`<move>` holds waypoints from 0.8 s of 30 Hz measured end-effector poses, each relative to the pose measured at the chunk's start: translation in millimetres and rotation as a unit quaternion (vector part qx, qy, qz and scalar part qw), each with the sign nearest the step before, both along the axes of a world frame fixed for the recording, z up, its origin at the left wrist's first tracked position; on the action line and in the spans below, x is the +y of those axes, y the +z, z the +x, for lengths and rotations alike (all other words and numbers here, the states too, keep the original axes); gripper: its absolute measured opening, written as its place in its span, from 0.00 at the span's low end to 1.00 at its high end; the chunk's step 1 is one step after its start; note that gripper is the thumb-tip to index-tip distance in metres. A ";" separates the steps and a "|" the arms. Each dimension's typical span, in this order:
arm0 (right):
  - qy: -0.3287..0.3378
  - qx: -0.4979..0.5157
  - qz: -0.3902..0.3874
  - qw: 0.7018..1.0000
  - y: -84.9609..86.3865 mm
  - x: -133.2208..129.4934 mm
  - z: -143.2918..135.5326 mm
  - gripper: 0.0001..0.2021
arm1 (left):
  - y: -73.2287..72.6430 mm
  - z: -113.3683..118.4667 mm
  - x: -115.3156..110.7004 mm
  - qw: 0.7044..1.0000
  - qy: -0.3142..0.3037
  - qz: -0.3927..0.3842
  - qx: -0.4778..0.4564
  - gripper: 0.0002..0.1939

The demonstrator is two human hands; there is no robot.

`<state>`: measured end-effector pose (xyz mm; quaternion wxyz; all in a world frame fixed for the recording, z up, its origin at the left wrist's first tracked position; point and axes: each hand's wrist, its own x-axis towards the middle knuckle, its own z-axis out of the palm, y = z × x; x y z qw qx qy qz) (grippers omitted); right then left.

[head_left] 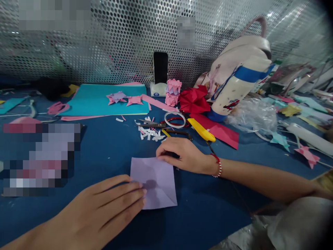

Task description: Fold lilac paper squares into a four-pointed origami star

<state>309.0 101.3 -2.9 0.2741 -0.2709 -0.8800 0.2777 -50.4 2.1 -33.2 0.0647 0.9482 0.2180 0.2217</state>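
Note:
A square sheet of purple paper (158, 180) lies on the blue table, with crease lines across its lower right part. My left hand (104, 205) rests flat with its fingers stretched over the sheet's left edge. At the upper edge, my right hand (183, 154) is closed, thumb and fingertips together on the paper near its top right corner. Beyond it are scissors (153, 124), a white ring (175, 119), a yellow cutter (201, 130) and white paper scraps (151, 134).
Blue paper sheets (96, 100) with folded paper pieces lie at the back left. A phone (160, 67), red folded paper (195, 99), a bottle (234, 90), a bag (241, 52) and clear plastic (256, 114) stand or lie farther back.

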 end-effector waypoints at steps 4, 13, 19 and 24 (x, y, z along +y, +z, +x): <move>0.006 0.000 -0.002 1.000 -1.4 0.6 1.5 0.07 | 6.3 -4.2 14.8 0.999 -0.005 0.044 -0.020 0.22; 0.051 0.010 0.036 0.998 -3.8 0.5 0.6 0.16 | 12.7 18.0 31.9 0.961 0.232 -0.118 -0.089 0.36; 0.045 0.048 0.021 0.998 3.9 -4.3 -0.1 0.12 | -5.1 20.8 33.4 0.959 0.233 -0.132 -0.089 0.37; 0.057 -0.006 -0.039 0.998 7.9 -6.7 -0.7 0.09 | 7.2 20.6 36.4 0.971 0.196 -0.124 -0.065 0.18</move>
